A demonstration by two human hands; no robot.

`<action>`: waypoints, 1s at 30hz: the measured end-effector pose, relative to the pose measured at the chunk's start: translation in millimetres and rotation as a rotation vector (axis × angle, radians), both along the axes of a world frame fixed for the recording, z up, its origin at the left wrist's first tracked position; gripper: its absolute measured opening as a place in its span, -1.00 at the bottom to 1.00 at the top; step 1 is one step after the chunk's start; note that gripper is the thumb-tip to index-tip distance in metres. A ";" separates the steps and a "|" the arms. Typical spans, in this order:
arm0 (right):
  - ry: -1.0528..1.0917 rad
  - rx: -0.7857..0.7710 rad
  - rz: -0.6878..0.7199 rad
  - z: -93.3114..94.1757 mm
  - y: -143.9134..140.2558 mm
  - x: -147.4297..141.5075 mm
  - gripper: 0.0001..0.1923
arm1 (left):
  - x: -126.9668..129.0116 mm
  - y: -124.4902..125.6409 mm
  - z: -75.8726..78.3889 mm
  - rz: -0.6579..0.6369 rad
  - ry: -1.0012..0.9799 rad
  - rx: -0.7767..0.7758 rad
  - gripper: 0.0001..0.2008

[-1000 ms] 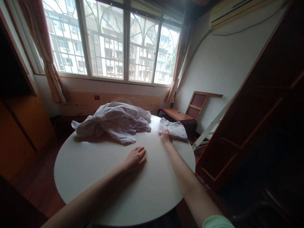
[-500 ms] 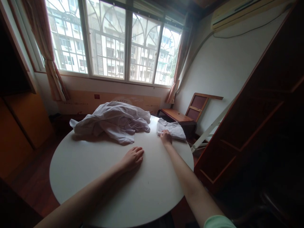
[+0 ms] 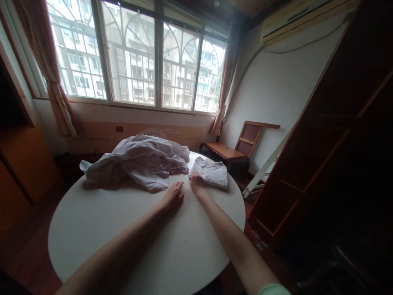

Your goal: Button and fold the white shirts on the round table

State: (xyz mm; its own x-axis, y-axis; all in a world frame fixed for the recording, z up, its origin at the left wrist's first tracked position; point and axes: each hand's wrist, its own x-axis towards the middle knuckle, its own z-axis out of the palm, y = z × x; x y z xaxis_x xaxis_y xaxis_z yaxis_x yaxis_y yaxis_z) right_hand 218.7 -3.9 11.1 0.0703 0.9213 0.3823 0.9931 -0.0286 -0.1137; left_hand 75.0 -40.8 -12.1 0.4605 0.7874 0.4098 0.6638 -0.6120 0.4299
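Observation:
A folded white shirt [image 3: 215,173] lies at the far right of the round white table [image 3: 196,250]. My right hand [image 3: 197,184] is at its left edge, fingers curled closed on the cloth; the fingertips are partly hidden. Just left of it, my left hand [image 3: 173,195] rests on the bare tabletop, fingers loosely bent and apart, holding nothing. Beyond my left hand spreads a loose, crumpled heap of white cloth [image 3: 138,159], which neither hand touches.
Past the table stands a low wooden seat [image 3: 225,150] with a wooden frame [image 3: 249,137] on it. A white folding ladder [image 3: 267,168] leans at the right beside a tilted dark wooden panel [image 3: 303,164]. Barred windows [image 3: 132,61] and curtains are behind.
My right hand has moved left, and the folded shirt has shifted and turned slightly with it. My left hand has slid a little forward, its fingers more bent. The view has shifted slightly.

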 end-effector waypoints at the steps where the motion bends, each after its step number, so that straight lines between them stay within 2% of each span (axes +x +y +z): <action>1: 0.009 -0.010 0.013 -0.5 -4.7 -5.7 -0.77 | 4.8 7.9 -1.9 0.032 -0.046 -0.014 -0.60; 3: 0.034 -0.043 0.045 -0.3 -14.2 -16.6 -0.77 | 11.7 21.1 -4.2 0.063 -0.142 -0.033 -0.63; 7: 0.059 -0.094 0.139 7.2 -25.6 -31.6 -0.77 | 14.2 34.3 -2.1 0.028 -0.242 -0.076 -0.75; 9: 0.106 -0.088 0.181 15.2 -26.3 -28.3 -0.78 | 12.6 36.0 -0.2 0.035 -0.246 -0.087 -0.76; 11: 0.256 -0.020 0.182 24.1 -25.7 -12.5 -0.77 | 11.4 36.5 0.8 0.081 -0.253 -0.092 -0.73; 13: 0.465 0.129 0.089 30.4 -27.2 15.6 -0.74 | 11.4 36.4 0.9 0.147 -0.262 -0.103 -0.70; 16: 0.599 0.312 -0.183 28.0 -38.3 68.5 -0.71 | 12.7 35.5 2.0 0.223 -0.273 -0.127 -0.71; 18: 0.597 0.312 -0.363 18.2 -50.4 99.5 -0.71 | 13.0 34.6 4.1 0.248 -0.274 -0.148 -0.75; 19: 0.598 0.256 -0.414 11.9 -56.7 111.4 -0.73 | 12.9 34.1 5.4 0.257 -0.274 -0.159 -0.77; 20: 0.615 0.188 -0.406 5.4 -62.5 120.6 -0.77 | 12.6 33.7 6.8 0.263 -0.274 -0.170 -0.79; 22: 0.684 0.123 -0.304 -5.8 -71.3 130.8 -0.83 | 11.7 33.2 9.0 0.272 -0.274 -0.186 -0.81; 26: 0.801 0.110 -0.112 -13.4 -76.5 132.4 -0.85 | 11.9 34.5 9.2 0.295 -0.260 -0.197 -0.82; 30: 0.799 0.094 -0.111 -10.2 -75.2 131.5 -0.85 | 14.6 37.1 6.6 0.341 -0.235 -0.189 -0.80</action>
